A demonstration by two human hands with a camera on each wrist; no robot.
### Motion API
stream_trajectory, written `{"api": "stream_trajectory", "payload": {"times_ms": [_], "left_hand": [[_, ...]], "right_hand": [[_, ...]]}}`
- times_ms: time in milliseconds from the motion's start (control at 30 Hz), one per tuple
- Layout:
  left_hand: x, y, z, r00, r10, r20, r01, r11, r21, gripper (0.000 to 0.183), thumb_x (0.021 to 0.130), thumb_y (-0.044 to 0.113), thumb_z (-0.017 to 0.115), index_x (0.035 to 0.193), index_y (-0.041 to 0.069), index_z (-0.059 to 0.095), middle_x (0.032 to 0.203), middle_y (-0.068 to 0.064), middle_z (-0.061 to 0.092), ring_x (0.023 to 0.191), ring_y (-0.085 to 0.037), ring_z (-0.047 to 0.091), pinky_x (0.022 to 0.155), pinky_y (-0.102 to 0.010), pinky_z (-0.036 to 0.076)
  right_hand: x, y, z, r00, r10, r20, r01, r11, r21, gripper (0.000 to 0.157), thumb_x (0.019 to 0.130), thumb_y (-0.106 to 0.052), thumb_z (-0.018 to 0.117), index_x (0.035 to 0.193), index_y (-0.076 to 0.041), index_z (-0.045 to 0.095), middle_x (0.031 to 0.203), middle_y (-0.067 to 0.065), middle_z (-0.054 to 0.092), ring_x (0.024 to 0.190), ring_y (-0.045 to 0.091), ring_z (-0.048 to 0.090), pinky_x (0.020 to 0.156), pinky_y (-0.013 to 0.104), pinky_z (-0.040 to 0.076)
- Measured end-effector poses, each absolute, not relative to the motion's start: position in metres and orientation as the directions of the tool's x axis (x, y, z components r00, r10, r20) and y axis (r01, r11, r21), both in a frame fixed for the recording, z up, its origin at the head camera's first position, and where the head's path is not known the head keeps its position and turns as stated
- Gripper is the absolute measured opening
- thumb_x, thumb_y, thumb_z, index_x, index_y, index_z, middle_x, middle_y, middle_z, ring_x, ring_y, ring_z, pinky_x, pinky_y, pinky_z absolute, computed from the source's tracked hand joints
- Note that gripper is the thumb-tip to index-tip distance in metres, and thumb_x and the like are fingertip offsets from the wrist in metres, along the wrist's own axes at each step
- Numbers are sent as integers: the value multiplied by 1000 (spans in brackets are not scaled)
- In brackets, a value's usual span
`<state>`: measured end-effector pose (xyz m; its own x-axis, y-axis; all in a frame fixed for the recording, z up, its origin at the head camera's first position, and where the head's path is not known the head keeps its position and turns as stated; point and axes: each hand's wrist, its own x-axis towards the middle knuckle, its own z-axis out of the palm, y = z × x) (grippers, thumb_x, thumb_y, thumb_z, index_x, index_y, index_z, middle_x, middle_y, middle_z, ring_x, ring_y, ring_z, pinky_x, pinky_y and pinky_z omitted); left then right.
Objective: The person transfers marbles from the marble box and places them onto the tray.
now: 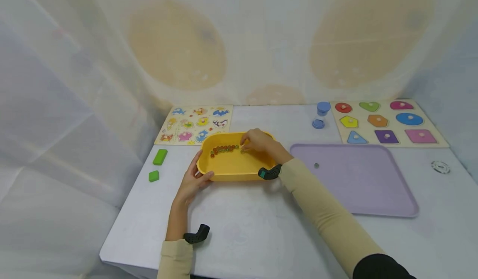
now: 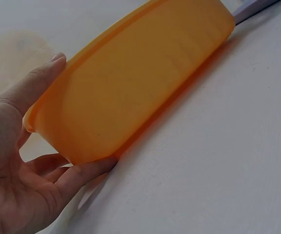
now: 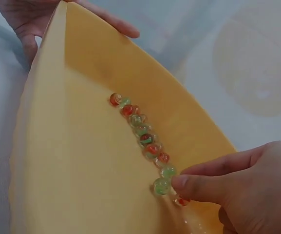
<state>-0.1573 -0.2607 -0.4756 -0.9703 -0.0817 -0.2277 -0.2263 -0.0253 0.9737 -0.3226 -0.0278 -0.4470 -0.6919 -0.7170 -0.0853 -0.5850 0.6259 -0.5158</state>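
Observation:
My left hand [image 1: 195, 182] grips the left end of a yellow plastic basin [image 1: 233, 172], thumb along the rim and fingers at its underside, as the left wrist view shows. Inside the basin, a crooked row of red and green glass marbles [image 3: 141, 129] lies along the far wall. My right hand [image 1: 257, 141] reaches in over the far right part, thumb and forefinger pinching at the row's right end. A green marble [image 3: 168, 170] shows right at those fingertips. Another green marble [image 3: 161, 186] and a reddish one [image 3: 181, 200] lie close by.
A lilac tray [image 1: 358, 179] with a small round marble [image 1: 316, 166] stands to the right. Puzzle boards [image 1: 179, 124] [image 1: 381, 123] lie at the back corners, a blue-capped sand timer [image 1: 321, 115] between them. Green blocks [image 1: 160, 157] sit left; a round chip [image 1: 440, 167] lies far right.

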Motion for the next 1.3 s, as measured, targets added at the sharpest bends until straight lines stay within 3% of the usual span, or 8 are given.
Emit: {"api": "stream_trajectory", "payload": {"times_ms": [200, 367, 500, 633, 733, 933, 1100, 1300], "left_hand": [[-159, -260, -475, -974, -61, -220, -219, -27, 975, 76, 78, 12, 69, 131, 51, 31, 142, 2, 29, 113, -26, 49, 83, -36, 50], [-160, -259, -477, -977, -52, -208, -206, -38, 978, 78, 77, 13, 71, 133, 49, 30, 141, 1, 31, 109, -25, 51, 83, -36, 51], [-161, -257, -478, -977, -43, -211, -209, -40, 977, 78, 76, 14, 71, 134, 47, 30, 140, 1, 31, 108, -25, 52, 83, -35, 51], [-162, -255, -479, -975, -35, -219, -217, -42, 975, 79, 75, 15, 72, 133, 47, 31, 140, 1, 32, 108, -25, 51, 83, -35, 51], [-161, -255, -478, -974, -41, -222, -220, -47, 974, 79, 73, 16, 74, 132, 49, 32, 140, 2, 31, 109, -25, 51, 83, -34, 51], [-160, -258, -476, -976, -41, -212, -209, -51, 977, 79, 74, 15, 73, 132, 49, 31, 141, 1, 30, 110, -25, 51, 82, -36, 51], [-158, -260, -476, -976, -39, -215, -213, -61, 975, 78, 77, 12, 70, 133, 48, 30, 142, 2, 28, 112, -26, 50, 83, -36, 50], [-156, -261, -475, -977, -51, -205, -202, -56, 978, 77, 78, 10, 68, 134, 47, 29, 143, 2, 26, 114, -26, 49, 82, -35, 51]], "right_hand": [[-321, -24, -451, -610, -789, -70, -655, 552, -516, 13, 81, -21, 66, 92, -15, 70, 99, -1, 65, 87, 15, 57, 79, 27, 48], [-320, -21, -450, -611, -790, -39, -654, 533, -537, 14, 82, -22, 65, 93, -15, 70, 99, -2, 65, 81, 12, 55, 74, 24, 48], [-312, -5, -434, -644, -764, 36, -624, 498, -602, 18, 81, -21, 66, 96, -12, 70, 77, 3, 61, 62, 13, 44, 57, 23, 39], [-301, 34, -415, -691, -706, 156, -626, 477, -617, 19, 80, -22, 67, 96, -12, 70, 53, 2, 37, 49, 13, 28, 47, 22, 24], [-294, 74, -406, -754, -633, 178, -586, 524, -618, 21, 79, -27, 68, 96, -15, 70, 52, -1, 32, 49, 13, 29, 44, 22, 24], [-284, 162, -428, -869, -491, 63, -426, 676, -601, 27, 81, -34, 65, 101, -17, 68, 55, -1, 33, 51, 15, 32, 44, 22, 26], [-272, 213, -457, -908, -416, -40, -316, 747, -585, 25, 81, -25, 66, 102, -12, 68, 57, -1, 33, 55, 15, 32, 45, 23, 25], [-267, 231, -472, -917, -399, 3, -326, 746, -580, 29, 81, -28, 66, 106, -12, 67, 58, 0, 35, 54, 14, 34, 44, 24, 25]]}}
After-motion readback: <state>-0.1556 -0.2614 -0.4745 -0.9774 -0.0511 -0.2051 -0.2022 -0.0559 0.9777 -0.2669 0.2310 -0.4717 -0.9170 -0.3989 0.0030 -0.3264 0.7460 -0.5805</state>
